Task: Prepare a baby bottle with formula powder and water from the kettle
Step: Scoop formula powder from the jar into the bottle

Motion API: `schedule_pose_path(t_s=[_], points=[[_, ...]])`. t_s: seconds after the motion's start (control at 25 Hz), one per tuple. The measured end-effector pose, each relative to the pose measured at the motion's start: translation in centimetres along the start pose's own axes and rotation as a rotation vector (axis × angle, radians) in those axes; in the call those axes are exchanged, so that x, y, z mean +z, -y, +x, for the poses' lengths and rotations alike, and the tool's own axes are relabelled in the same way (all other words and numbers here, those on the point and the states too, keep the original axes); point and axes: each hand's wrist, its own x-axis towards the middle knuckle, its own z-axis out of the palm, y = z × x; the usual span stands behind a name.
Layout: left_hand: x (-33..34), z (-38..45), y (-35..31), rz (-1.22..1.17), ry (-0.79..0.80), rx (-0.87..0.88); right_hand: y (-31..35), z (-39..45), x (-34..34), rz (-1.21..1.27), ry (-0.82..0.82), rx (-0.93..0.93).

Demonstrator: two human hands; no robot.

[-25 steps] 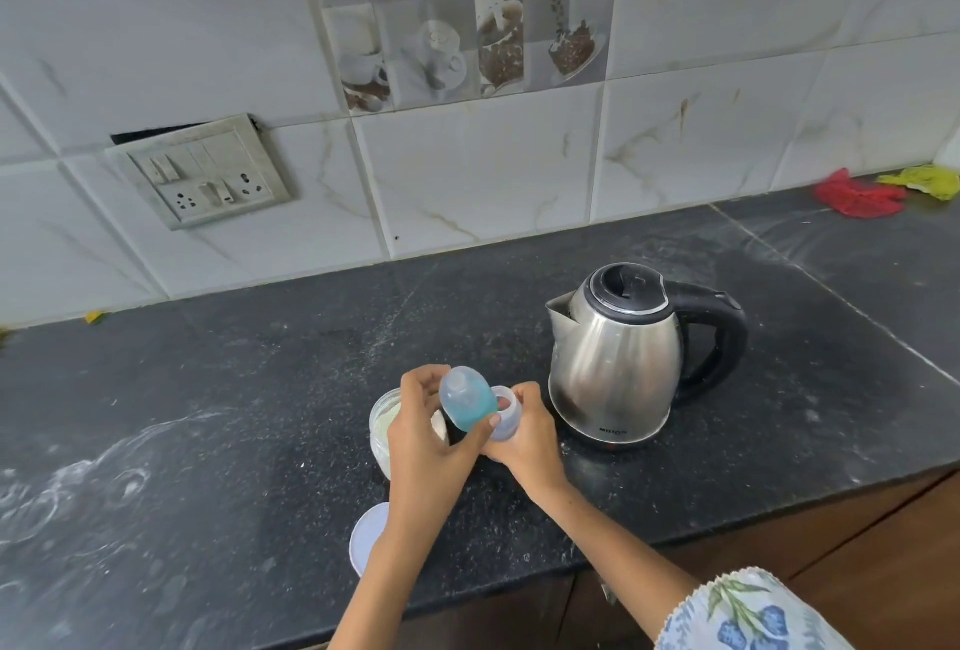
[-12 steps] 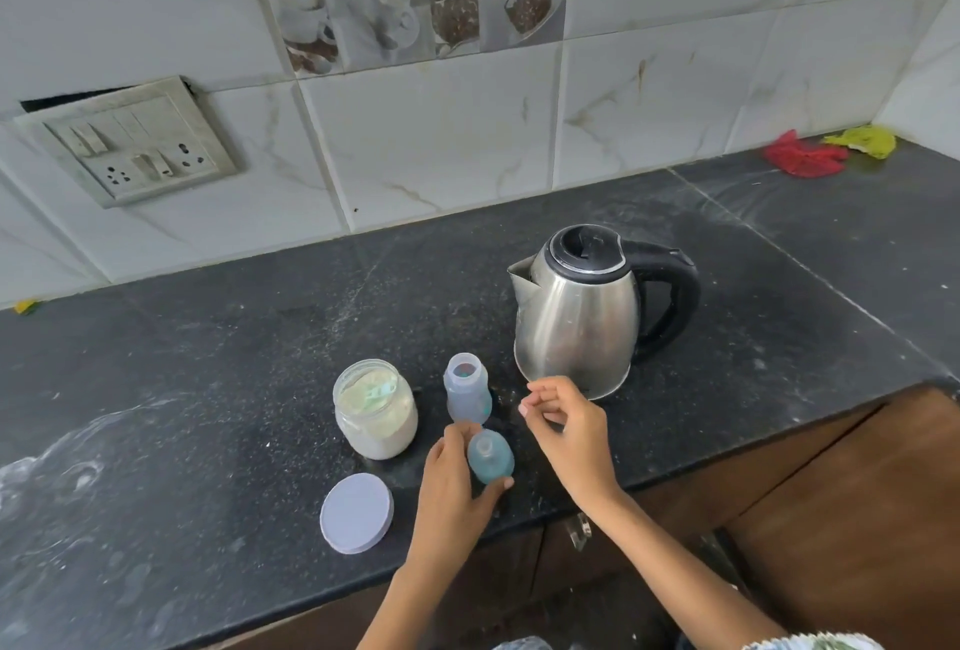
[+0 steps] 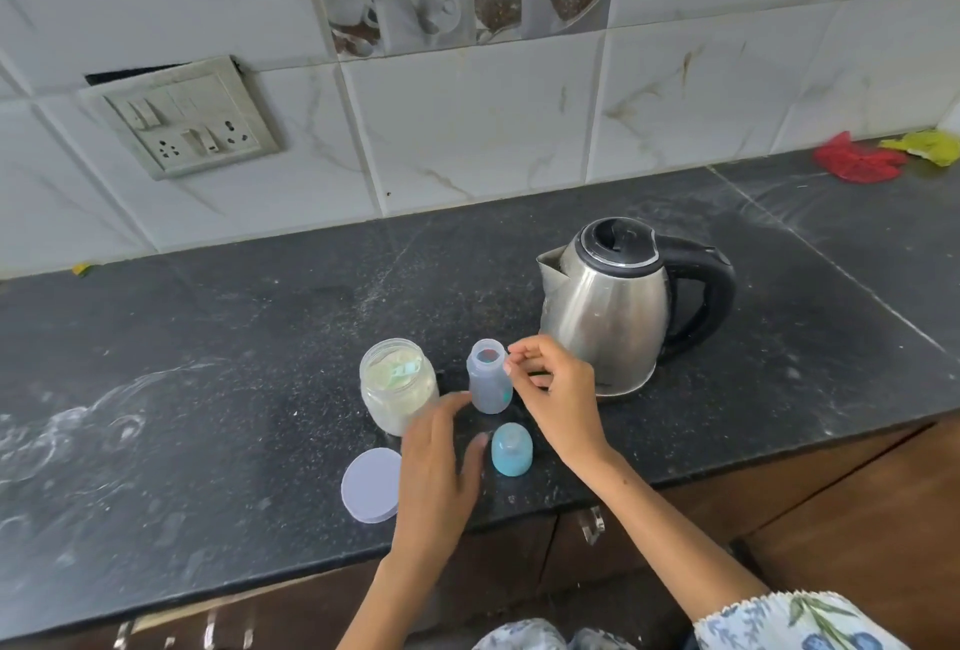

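While the baby bottle (image 3: 489,382) stands upright and uncapped on the black countertop (image 3: 218,348), both hands hover close around it. Taking the bottle as the dial centre: the formula jar (image 3: 397,392) stands open at 9 o'clock, just beside the bottle, with a pale green scoop (image 3: 402,369) lying on the powder inside. The jar lid (image 3: 371,484) lies flat at 7 o'clock, near the counter's front edge. The blue bottle cap (image 3: 511,449) stands at 5 o'clock, apart from the bottle. The steel kettle (image 3: 608,309) sits at 2 o'clock, lid closed, spout toward the bottle and black handle facing away.

Left hand (image 3: 436,462): palm down at 7 o'clock, fingers spread and empty, blurred; the fingertips reach toward the gap between jar and bottle, and contact with either cannot be told. The thumb lies just beside the blue cap.

Right hand (image 3: 558,397): at 3 o'clock, fingers curled with thumb and forefinger tips brought together at the bottle's rim; whether they pinch anything or touch the rim cannot be told.

A switchboard (image 3: 182,116) is mounted on the tiled wall at 10 o'clock. A red cloth (image 3: 857,161) and a yellow cloth (image 3: 927,146) lie well apart at 2 o'clock, against the wall.
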Motion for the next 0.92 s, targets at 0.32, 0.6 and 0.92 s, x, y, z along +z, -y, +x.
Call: schedule_pose_path(t_s=[0.32,0.6,0.92], points=[[-2.7,3.7,2.1,0.099,-0.243,-0.501,2.2,3.1,4.4,0.028,0.13,-0.091],[-2.9,5.4,3.0,-0.071,-0.192,-0.517,2.9,4.1,5.3,-0.065,0.243,-0.172],[-1.2,4.4,3.1,-0.005,-0.107,-0.332,5.7,4.0,5.3,-0.734,0.524,-0.303]])
